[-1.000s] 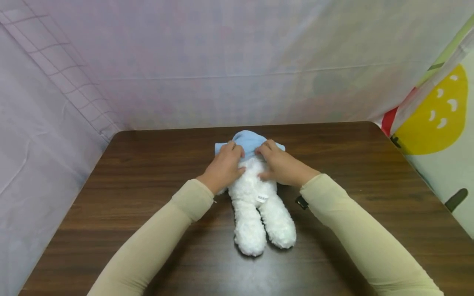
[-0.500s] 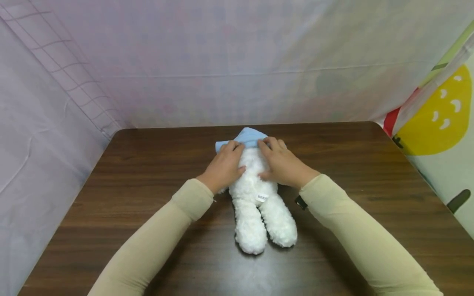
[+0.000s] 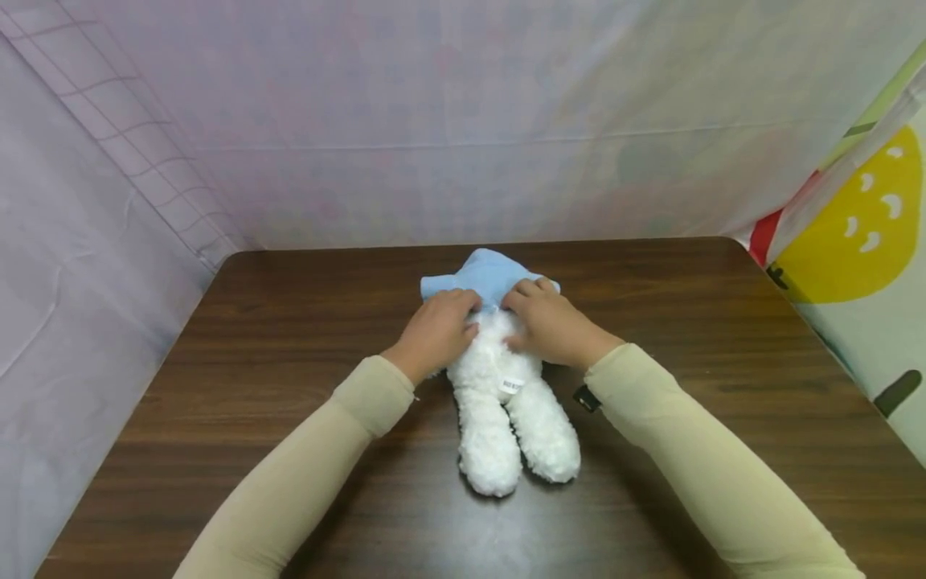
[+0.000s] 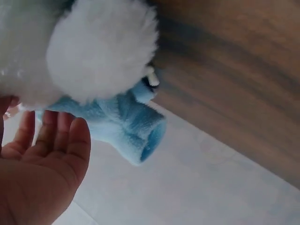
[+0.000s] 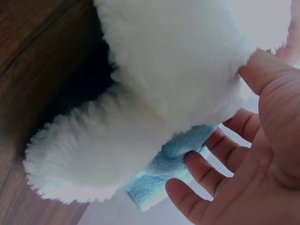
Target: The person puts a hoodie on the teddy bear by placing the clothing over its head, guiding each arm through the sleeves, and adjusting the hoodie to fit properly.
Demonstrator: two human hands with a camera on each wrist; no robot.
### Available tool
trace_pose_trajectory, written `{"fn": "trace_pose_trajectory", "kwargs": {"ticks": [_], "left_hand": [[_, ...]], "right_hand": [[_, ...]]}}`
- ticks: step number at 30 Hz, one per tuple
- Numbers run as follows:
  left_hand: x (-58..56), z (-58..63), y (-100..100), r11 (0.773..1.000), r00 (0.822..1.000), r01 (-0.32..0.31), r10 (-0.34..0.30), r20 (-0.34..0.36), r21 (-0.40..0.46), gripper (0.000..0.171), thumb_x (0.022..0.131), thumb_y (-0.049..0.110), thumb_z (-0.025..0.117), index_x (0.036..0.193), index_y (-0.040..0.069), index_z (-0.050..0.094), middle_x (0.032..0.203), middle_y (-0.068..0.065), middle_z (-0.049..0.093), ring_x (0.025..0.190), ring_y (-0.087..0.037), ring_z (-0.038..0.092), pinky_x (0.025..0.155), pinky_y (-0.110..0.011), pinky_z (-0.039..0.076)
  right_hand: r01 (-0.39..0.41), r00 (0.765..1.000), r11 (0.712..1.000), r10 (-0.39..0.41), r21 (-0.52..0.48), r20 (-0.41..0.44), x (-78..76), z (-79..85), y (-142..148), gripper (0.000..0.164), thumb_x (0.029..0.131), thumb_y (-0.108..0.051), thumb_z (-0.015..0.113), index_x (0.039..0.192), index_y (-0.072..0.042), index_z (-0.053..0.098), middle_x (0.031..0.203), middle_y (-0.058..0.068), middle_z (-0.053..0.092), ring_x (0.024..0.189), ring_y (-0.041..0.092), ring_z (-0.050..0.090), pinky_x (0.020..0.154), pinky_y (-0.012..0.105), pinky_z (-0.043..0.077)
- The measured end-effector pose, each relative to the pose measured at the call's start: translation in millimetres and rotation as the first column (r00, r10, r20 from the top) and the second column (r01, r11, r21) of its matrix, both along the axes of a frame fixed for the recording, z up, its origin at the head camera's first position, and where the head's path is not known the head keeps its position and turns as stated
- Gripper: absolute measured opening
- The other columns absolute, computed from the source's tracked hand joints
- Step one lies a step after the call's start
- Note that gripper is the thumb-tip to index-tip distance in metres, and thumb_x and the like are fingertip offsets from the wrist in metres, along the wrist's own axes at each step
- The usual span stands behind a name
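I've got the blue garment point(image 3: 490, 273), near the tabletop's point(image 3: 304, 338) far edge, lower over the white plush point(image 3: 483, 378) than half a second ago, left hand point(image 3: 437, 328) and right hand point(image 3: 555, 323) fingers curled gripping it, so probably more covered.

Toy point(image 3: 495, 358) on the table point(image 3: 289, 378), legs point(image 3: 490, 450) toward me | shirt point(image 3: 486, 272) beyond, at the toy's far end | my left hand point(image 3: 437, 326) at the left side, my right hand point(image 3: 553, 323) at the right | curtain point(image 3: 463, 161) behind the table
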State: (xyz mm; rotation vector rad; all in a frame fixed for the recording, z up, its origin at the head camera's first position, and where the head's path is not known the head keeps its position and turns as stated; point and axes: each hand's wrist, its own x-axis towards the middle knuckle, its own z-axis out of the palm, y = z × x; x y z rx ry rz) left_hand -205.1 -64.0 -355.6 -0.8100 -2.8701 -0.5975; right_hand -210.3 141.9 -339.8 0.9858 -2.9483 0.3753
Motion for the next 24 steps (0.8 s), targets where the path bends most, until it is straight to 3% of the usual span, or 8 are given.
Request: {"fn": "trace_pose_trajectory", "kwargs": {"ticks": [4,7,12,16,20,24], "left_hand": [[1.4,-2.5,-7.4,0.999,0.999,0.023,-0.024,0.038,0.03,0.029,0.102,0.017,0.056,0.127,0.002,0.06,0.118,-0.012,0.063,0.109,-0.025,0.059,0.092,-0.037,0.048],[4.6,-0.1,-17.8,0.998,0.991,0.062,-0.065,0.117,0.031,0.042,0.104,0.021,0.048,0.14,0.001,0.053,0.133,-0.015,0.053,0.123,-0.029,0.05,0.102,-0.041,0.042],[7.7,5.7,-36.8,0.987,0.943,0.144,-0.161,0.292,0.078,0.066,0.096,0.03,0.056,0.153,0.003,0.034,0.153,-0.014,0.037,0.14,-0.027,0.035,0.112,-0.041,0.031],[4.8,4.7,-40.8,0.975,0.922,0.205,-0.22,0.318,0.081,0.079,0.089,0.03,0.065,0.154,0.001,0.029,0.152,-0.013,0.039,0.138,-0.024,0.038,0.111,-0.039,0.033],[3.1,-1.8,-34.2,0.982,0.94,0.169,-0.185,0.287,0.079,0.077,0.089,0.031,0.069,0.151,0.001,0.036,0.146,-0.014,0.046,0.132,-0.024,0.045,0.108,-0.039,0.038],[3.3,-9.4,-24.7,0.989,0.972,0.083,-0.107,0.212,0.119,0.059,0.087,0.025,0.072,0.137,0.001,0.053,0.132,-0.011,0.057,0.119,-0.023,0.054,0.101,-0.037,0.043]], "right_hand": [[-0.012,0.999,1.0,0.013,0.01,-0.036,1.9,-1.7,-1.8,0.044,0.087,-0.026,0.078,0.12,-0.002,0.063,0.123,0.016,0.058,0.118,0.038,0.048,0.095,0.053,0.044],[-0.026,1.0,1.0,0.026,0.0,-0.018,2.7,-2.0,-1.7,0.046,0.09,-0.028,0.076,0.124,-0.001,0.061,0.123,0.015,0.06,0.119,0.038,0.049,0.099,0.051,0.042],[-0.085,0.994,0.996,0.087,-0.026,0.064,3.0,-1.7,4.0,0.057,0.095,-0.029,0.068,0.139,0.003,0.051,0.136,0.02,0.053,0.127,0.038,0.047,0.105,0.051,0.038],[-0.119,0.977,0.991,0.127,-0.054,0.169,3.9,2.9,10.3,0.069,0.094,-0.032,0.065,0.148,0.003,0.039,0.146,0.021,0.042,0.134,0.037,0.04,0.108,0.052,0.035],[-0.111,0.962,0.991,0.126,-0.075,0.241,4.0,6.3,13.2,0.076,0.089,-0.035,0.069,0.148,0.001,0.039,0.145,0.018,0.042,0.133,0.034,0.04,0.108,0.051,0.035],[-0.108,0.974,0.988,0.127,-0.107,0.187,0.3,2.7,12.6,0.054,0.086,-0.029,0.073,0.129,-0.002,0.054,0.121,0.011,0.057,0.111,0.028,0.053,0.094,0.045,0.044]]}}
